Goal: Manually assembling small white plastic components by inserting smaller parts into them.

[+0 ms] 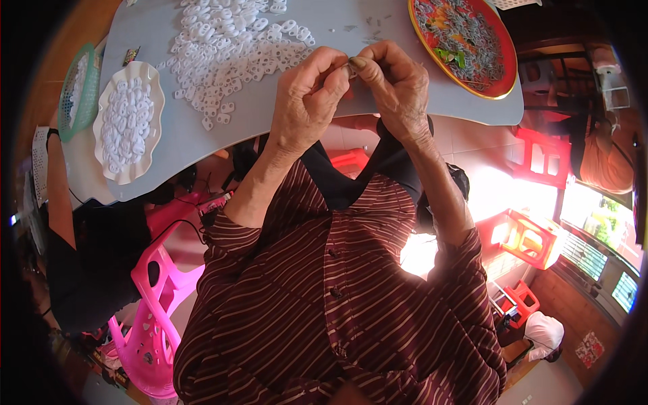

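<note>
Over the table's near edge, my left hand [310, 98] and my right hand [397, 84] meet fingertip to fingertip. Both are closed in a pinch around something tiny, mostly hidden by the thumbs and forefingers. Left of my hands, a spread heap of small white plastic pieces with holes [223, 64] covers part of the grey table [192, 145]. To the right stands a round red tray with a gold rim [507, 74], filled with many thin grey metal bits [466, 40] and a few green and orange scraps.
A scalloped white dish [156, 111] of white pieces and a green basket [86, 101] stand at the left. Another person's arm [61, 182] reaches in there. A pink chair [152, 337] is at lower left; red stools [530, 236] are on the floor at right.
</note>
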The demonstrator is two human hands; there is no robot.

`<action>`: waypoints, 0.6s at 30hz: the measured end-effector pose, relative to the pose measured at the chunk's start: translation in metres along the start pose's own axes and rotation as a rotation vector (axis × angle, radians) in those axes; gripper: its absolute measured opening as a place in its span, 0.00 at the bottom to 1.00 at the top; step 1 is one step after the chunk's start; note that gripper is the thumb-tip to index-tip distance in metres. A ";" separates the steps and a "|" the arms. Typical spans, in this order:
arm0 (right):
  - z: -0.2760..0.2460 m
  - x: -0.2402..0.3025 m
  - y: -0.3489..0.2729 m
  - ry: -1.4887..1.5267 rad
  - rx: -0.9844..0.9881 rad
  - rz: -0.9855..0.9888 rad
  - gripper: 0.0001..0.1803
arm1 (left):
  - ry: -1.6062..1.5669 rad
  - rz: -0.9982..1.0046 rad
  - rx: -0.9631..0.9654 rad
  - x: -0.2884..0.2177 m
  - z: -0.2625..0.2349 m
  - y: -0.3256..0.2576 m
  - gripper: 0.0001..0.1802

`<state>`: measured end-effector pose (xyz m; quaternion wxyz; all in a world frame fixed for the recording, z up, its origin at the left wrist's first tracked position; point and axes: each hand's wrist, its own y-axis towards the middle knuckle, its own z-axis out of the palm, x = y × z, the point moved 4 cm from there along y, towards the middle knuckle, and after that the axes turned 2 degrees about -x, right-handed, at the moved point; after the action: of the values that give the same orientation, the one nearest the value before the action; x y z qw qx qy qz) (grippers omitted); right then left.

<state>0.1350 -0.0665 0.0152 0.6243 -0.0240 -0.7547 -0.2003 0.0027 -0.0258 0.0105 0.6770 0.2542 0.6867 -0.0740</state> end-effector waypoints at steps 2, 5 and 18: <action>-0.001 -0.001 0.001 -0.026 -0.001 -0.009 0.09 | -0.008 0.006 -0.022 0.001 0.000 0.000 0.06; -0.006 -0.004 0.004 -0.049 0.026 0.009 0.09 | -0.015 0.032 -0.024 0.007 0.000 0.002 0.06; -0.004 0.003 -0.001 -0.103 0.030 0.009 0.09 | -0.042 0.036 -0.027 0.005 -0.001 0.001 0.06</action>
<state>0.1376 -0.0693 0.0187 0.5856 -0.0281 -0.7888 -0.1846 0.0021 -0.0231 0.0061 0.6958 0.2558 0.6687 -0.0577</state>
